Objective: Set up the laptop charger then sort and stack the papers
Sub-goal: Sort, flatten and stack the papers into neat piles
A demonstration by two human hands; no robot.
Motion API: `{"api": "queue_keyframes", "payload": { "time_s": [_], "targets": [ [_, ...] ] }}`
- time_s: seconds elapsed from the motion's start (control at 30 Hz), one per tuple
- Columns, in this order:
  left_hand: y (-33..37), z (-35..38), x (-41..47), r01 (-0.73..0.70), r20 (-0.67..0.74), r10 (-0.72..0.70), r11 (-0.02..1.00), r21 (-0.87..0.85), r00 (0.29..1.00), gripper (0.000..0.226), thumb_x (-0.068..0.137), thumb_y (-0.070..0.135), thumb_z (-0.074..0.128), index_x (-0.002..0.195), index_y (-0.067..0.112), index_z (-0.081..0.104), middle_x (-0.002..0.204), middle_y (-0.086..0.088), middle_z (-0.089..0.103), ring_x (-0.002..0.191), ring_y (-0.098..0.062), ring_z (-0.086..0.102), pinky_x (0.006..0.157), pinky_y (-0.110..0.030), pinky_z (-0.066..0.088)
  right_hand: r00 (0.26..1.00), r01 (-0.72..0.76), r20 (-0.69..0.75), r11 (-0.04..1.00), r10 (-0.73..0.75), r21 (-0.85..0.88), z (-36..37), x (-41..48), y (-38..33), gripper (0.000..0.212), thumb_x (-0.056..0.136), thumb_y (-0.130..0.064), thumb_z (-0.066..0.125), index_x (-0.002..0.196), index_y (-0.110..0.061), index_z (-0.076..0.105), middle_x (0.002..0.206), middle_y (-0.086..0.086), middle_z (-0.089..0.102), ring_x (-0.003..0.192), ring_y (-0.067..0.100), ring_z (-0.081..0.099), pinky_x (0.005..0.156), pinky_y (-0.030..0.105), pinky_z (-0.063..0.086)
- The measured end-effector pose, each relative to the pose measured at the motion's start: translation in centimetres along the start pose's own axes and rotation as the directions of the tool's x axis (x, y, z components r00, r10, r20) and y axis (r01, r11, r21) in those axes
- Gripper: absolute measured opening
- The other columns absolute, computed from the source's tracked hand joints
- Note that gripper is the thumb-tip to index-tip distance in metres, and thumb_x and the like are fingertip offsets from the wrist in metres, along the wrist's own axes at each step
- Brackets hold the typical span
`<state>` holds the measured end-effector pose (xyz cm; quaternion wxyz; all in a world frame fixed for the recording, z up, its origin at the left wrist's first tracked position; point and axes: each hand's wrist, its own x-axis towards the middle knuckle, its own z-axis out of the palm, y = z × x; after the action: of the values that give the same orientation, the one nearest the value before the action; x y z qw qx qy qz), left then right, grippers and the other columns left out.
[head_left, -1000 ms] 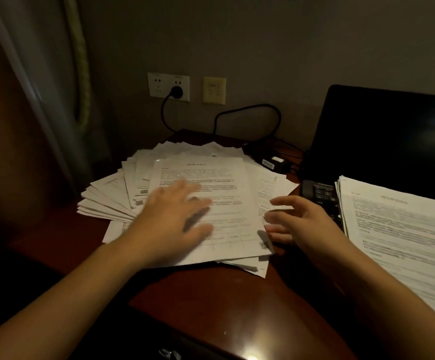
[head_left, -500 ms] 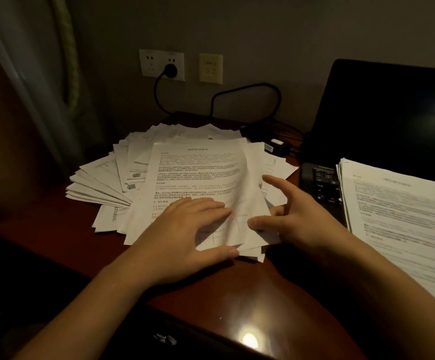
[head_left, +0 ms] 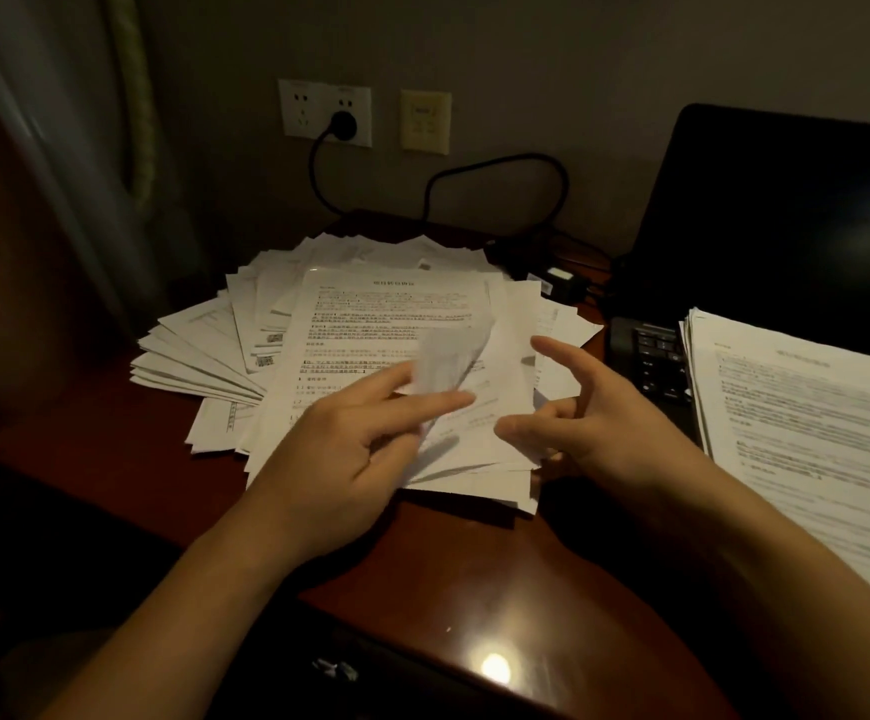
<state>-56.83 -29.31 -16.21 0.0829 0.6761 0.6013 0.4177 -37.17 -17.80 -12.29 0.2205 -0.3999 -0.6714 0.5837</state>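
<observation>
Dark worktop (head_left: 422, 589) fills my view, and the laptop (head_left: 786, 226) stands open at two o'clock, screen black. Fanned across eleven o'clock is the loose pile of papers (head_left: 246, 345); at three o'clock a squarer stack (head_left: 812, 433) lies over the laptop's keys. Charger looks done to me: the cable (head_left: 500, 163) runs from the wall socket (head_left: 325, 114) at twelve o'clock down to the brick (head_left: 560, 280) beside the laptop. So, sorting now. Left grip (head_left: 339, 459) sits at the near edge of the pile, fingers nearly straight, with the top sheet (head_left: 396, 314) curling its lower right corner up over them. It's too blurred there, and I cannot tell whether it's pinched or just riding on them. Right grip (head_left: 604, 423) hovers just beside that corner, at its three o'clock, spread wide, holding nothing. These sheets will be light, floppy and slick on each other. I'd take one by a corner, thumb under, and lift gently so the ones below don't slide along
</observation>
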Motion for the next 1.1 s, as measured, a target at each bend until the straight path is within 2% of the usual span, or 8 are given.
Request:
{"api": "queue_keyframes", "payload": {
  "time_s": [0.17,0.3,0.47,0.53,0.7,0.83,0.97,1.1],
  "targets": [
    [-0.2,0.3,0.2,0.057,0.076,-0.065,0.993,0.101,0.995,0.072,0.079,0.057,0.073,0.144,0.047,0.045,0.113,0.042,0.045,0.109,0.030,0.037,0.085,0.002,0.036,0.996,0.066,-0.049,0.986,-0.074,-0.152,0.5,0.2,0.8,0.095,0.083,-0.015,0.080,0.156,-0.033,0.023,0.066,0.000,0.073,0.066,0.013,0.074,0.056,0.017,0.054],
    [-0.4,0.2,0.3,0.090,0.061,-0.093,0.994,0.056,0.994,0.064,0.083,0.062,0.058,0.144,0.048,0.043,0.120,0.049,0.036,0.109,0.034,0.036,0.086,-0.001,0.041,0.999,-0.020,0.035,0.995,0.024,-0.099,-0.4,0.3,0.4,0.097,0.082,-0.008,0.079,0.155,-0.040,0.023,0.078,0.004,0.076,0.076,0.018,0.076,0.064,0.025,0.059],
    [0.4,0.0,0.3,0.101,0.006,-0.101,0.995,0.024,0.995,0.069,0.105,0.025,0.048,0.143,0.072,0.014,0.112,0.040,0.045,0.092,0.004,0.059,0.072,-0.024,0.055,0.994,-0.063,0.089,0.995,0.070,-0.084,-0.3,0.1,0.1,0.099,0.083,-0.003,0.077,0.154,-0.043,0.021,0.087,0.005,0.078,0.084,0.020,0.077,0.064,0.027,0.061],
    [0.2,-0.2,0.3,0.081,-0.018,-0.081,0.996,0.027,0.997,0.064,0.104,0.020,0.045,0.141,0.070,0.028,0.103,0.032,0.051,0.094,-0.002,0.058,0.076,-0.020,0.051,0.997,-0.038,0.059,0.989,0.047,-0.144,0.0,0.0,0.2,0.101,0.083,-0.006,0.079,0.155,-0.043,0.019,0.085,0.006,0.078,0.081,0.021,0.076,0.064,0.027,0.061],
    [-0.1,0.1,0.2,0.076,0.073,-0.079,0.996,0.042,0.994,0.054,0.089,0.040,0.071,0.139,0.047,0.051,0.109,0.034,0.054,0.106,0.021,0.046,0.082,-0.003,0.041,0.996,0.039,-0.076,0.977,-0.056,-0.211,1.3,0.2,1.1,0.097,0.080,-0.023,0.083,0.154,-0.043,0.022,0.079,0.000,0.075,0.071,0.013,0.075,0.057,0.024,0.059],
    [-0.1,0.0,0.1,0.084,0.025,-0.083,0.996,-0.043,0.996,0.060,0.095,0.041,0.064,0.145,0.056,0.035,0.122,0.042,0.044,0.106,0.010,0.056,0.085,-0.022,0.056,0.997,0.049,-0.043,0.983,-0.057,-0.177,1.0,0.4,1.3,0.101,0.084,-0.017,0.079,0.156,-0.045,0.014,0.083,-0.007,0.078,0.077,0.013,0.076,0.066,0.028,0.062],
    [0.4,0.0,0.1,0.061,-0.037,-0.063,0.997,-0.044,0.997,0.069,0.102,0.022,0.053,0.145,0.067,0.022,0.122,0.045,0.044,0.098,0.017,0.056,0.070,-0.012,0.052,0.999,-0.011,0.039,0.986,0.018,-0.166,-0.1,0.5,0.7,0.107,0.085,-0.007,0.077,0.155,-0.049,0.007,0.090,0.002,0.079,0.084,0.018,0.076,0.080,0.039,0.062],
    [0.1,-0.1,0.2,-0.049,-0.036,0.050,0.998,0.036,0.998,0.066,0.098,-0.006,0.047,0.139,0.047,0.049,0.131,0.046,0.043,0.123,0.027,0.037,0.097,0.002,0.032,1.000,-0.009,0.005,0.996,0.010,-0.085,0.4,0.4,0.8,0.105,0.083,-0.010,0.078,0.155,-0.047,0.012,0.091,0.001,0.079,0.082,0.016,0.077,0.068,0.033,0.063]
  ]
}}
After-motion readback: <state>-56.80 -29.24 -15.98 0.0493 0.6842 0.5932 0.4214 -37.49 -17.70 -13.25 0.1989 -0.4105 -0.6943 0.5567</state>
